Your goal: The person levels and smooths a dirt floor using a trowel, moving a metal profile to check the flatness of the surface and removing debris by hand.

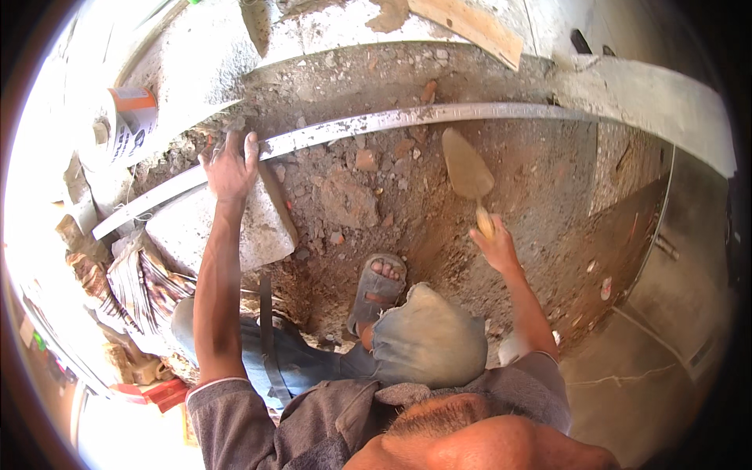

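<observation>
While the left hand (229, 166) presses flat, fingers spread, on the straightedge (368, 123) at ten o'clock, that long bar could slide off its slab (196, 231) and lose its line — nothing else pins the near end. At two o'clock the right hand (496, 244) is wrapped round the trowel (468, 166) handle; its blade hovers over rubble (348, 200) and could jar on a stone. Counted: one paint can (129, 117), one straightedge, one slab, one sandalled foot (378, 286), one trowel — stones beyond counting
</observation>
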Demonstrator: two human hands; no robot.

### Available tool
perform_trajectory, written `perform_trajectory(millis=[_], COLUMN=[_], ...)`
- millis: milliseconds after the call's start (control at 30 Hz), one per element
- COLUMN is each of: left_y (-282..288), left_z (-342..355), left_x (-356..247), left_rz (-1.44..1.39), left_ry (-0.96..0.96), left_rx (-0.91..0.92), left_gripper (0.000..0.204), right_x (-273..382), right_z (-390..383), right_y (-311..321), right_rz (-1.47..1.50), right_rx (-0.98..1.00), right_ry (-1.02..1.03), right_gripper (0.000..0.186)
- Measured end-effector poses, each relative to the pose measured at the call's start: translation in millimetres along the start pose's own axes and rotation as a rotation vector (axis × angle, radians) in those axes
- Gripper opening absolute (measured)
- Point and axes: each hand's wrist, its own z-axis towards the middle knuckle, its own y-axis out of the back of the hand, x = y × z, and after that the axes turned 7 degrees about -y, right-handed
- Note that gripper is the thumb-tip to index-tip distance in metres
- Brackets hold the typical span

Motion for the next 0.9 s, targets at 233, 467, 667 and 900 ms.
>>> perform_trajectory(millis=[233,467,667,900], left_y=[9,19,24,21], left_z=[2,-4,-3,-8], left_x=[-6,1,-10,2], left_rz=[-0.022,-0.033,-0.128,-0.025], left_ry=[0.083,0.058,0.062,0.051], left_rx=[0.163,0.111,0.183,0.056], left_gripper=[0.055,0.056,0.051,0.053], right_x=[47,35,68,29], right_z=[16,-39,0,-75], right_y=[-63,-75,-78,-71], right_rz=[0.666,0.503,0.271,-0.073], right_rx=[0.241,0.16,0.115,0.009], right_ry=[-0.099,-0.207,-0.037,0.102], right_gripper=[0.043,0.041,0.047,0.045])
